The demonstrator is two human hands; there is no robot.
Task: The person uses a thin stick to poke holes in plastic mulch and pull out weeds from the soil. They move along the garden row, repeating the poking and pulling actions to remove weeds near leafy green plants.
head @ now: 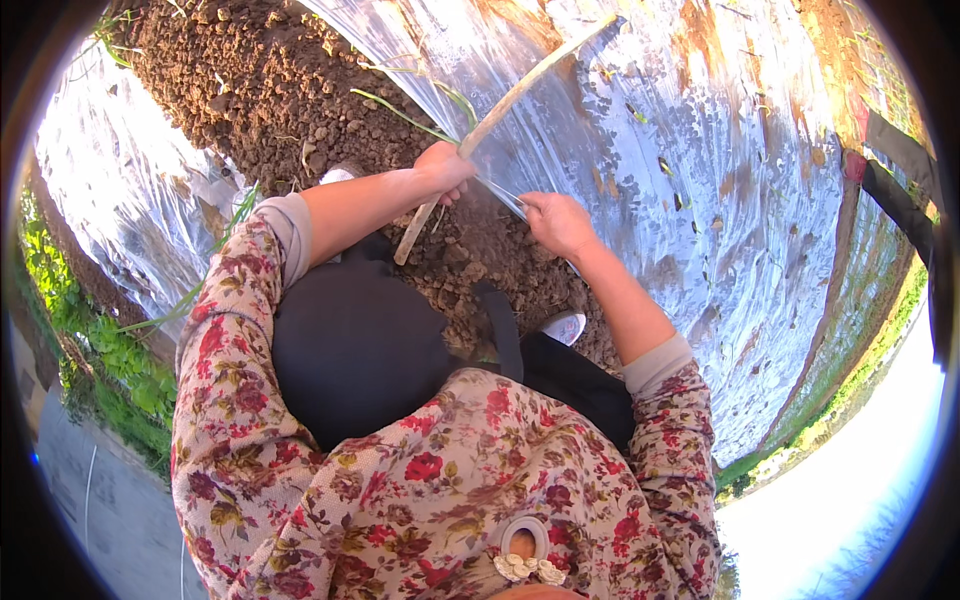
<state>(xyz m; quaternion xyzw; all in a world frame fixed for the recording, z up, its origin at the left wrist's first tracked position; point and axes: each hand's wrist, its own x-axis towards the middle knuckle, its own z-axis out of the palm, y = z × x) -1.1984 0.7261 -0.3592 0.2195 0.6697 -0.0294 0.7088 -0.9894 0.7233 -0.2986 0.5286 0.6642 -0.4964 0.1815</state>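
My left hand [445, 171] is closed around a long wooden stick [525, 86], which slants from the soil near my feet up over the plastic. A dark part shows at the stick's far end, too unclear to name. Thin green plant stalks [405, 116] stick out by the same hand. The fingers of my right hand [559, 222] pinch the edge of a clear plastic mulch film [501, 193]. That edge is pulled into a taut fold between the two hands. The film [652, 247] covers the raised bed, with dirt smears and small green shoots showing on it.
Loose brown soil [262, 82] forms the furrow, where my shoes [564, 328] stand. A second film-covered bed [135, 180] lies at left, with long green leaves [176, 306] near my sleeve. Leafy plants [127, 360] border a paved road [112, 495]. Another person's dark-clothed legs [896, 202] are at far right.
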